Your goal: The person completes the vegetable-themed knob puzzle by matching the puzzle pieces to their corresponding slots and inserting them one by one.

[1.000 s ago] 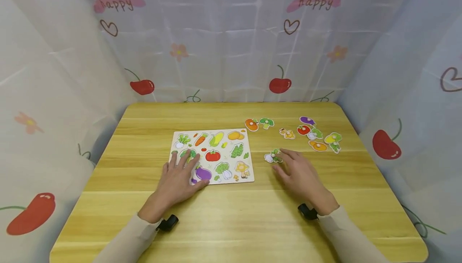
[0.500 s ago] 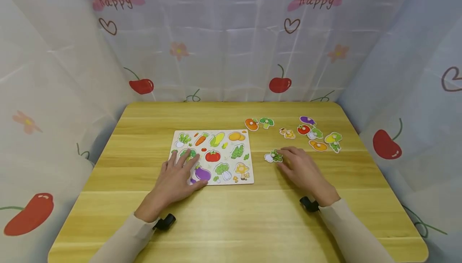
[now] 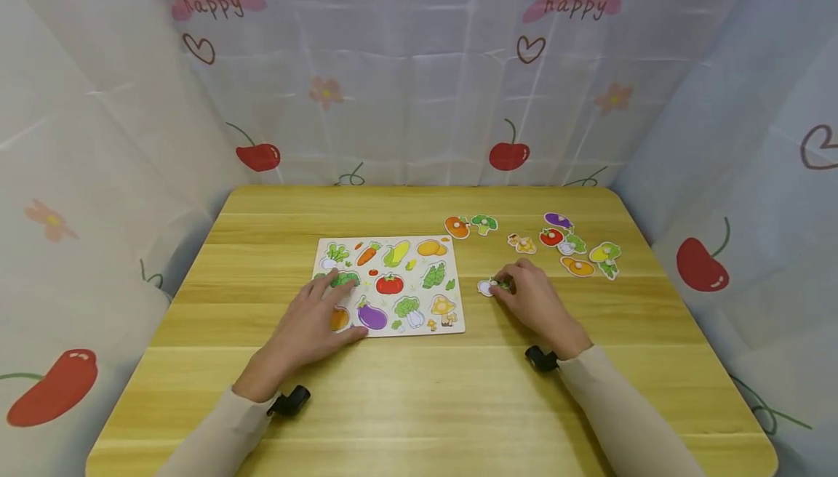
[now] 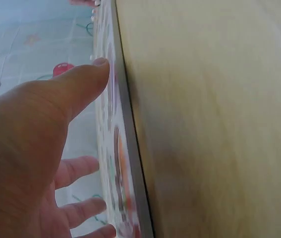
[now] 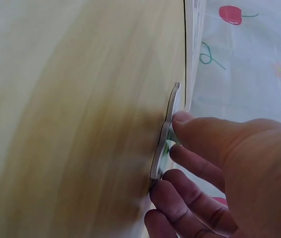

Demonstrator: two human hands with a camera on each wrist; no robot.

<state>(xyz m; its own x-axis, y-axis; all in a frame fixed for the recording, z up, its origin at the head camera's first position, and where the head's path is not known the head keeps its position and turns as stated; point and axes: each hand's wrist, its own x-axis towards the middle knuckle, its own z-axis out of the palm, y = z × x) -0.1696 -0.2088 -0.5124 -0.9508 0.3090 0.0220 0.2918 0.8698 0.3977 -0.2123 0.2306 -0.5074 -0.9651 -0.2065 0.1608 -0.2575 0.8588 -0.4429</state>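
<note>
A vegetable puzzle board [image 3: 419, 323] lies flat on the table left of centre, printed with a carrot, corn, tomato, eggplant and more. My left hand [image 3: 304, 328] is spread over its lower left corner, fingers loosely extended; in the left wrist view the thumb [image 4: 81, 84] reaches along the board's near edge. To the right of the board, my right hand [image 3: 537, 306] pinches a white-and-green turnip piece [image 3: 485, 288] between thumb and fingers. Seen from the right wrist, this turnip piece [image 5: 161, 148] shows edge-on close over the wood, its leafy end partly hidden by the fingers.
Behind the right hand lie several loose knobbed pieces: a pumpkin [image 3: 457, 227], a broccoli [image 3: 484, 225], a mushroom [image 3: 522, 243], a tomato [image 3: 551, 237], an eggplant [image 3: 558, 220] and others. A patterned curtain [image 3: 406, 99] surrounds the wooden table [image 3: 419, 404].
My right hand has shifted slightly left and its fingers have closed in on the turnip piece. My left hand has drawn back a little toward the lower left, uncovering more of the board.
</note>
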